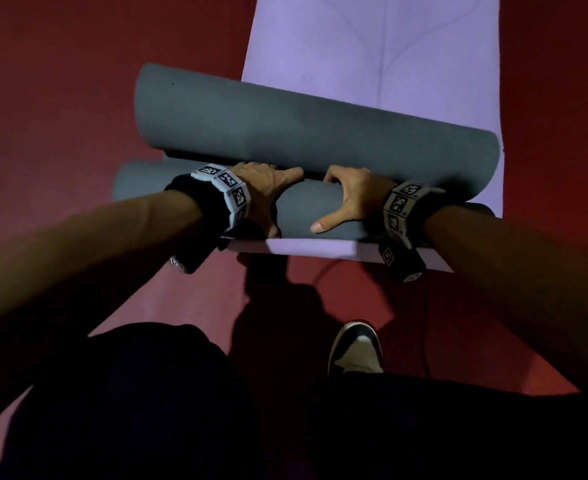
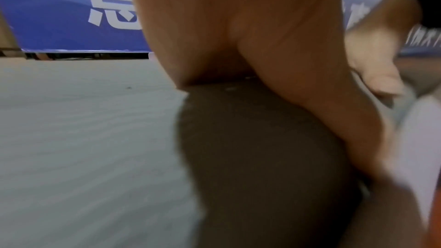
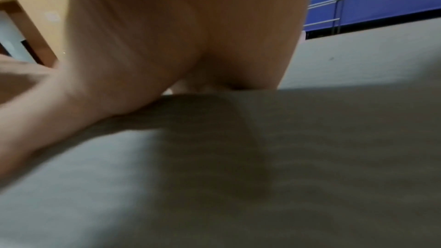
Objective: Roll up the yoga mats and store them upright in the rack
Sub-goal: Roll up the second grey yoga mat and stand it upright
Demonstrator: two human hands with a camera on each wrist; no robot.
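Red floor (image 1: 78, 98); fingers (image 1: 268, 169) curl over rolled mat (image 1: 306, 206).

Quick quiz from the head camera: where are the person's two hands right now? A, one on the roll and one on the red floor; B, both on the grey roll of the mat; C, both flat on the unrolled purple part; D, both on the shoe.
B: the left hand and the right hand both sit side by side on the grey roll, thumbs toward the person, fingers over its far side.
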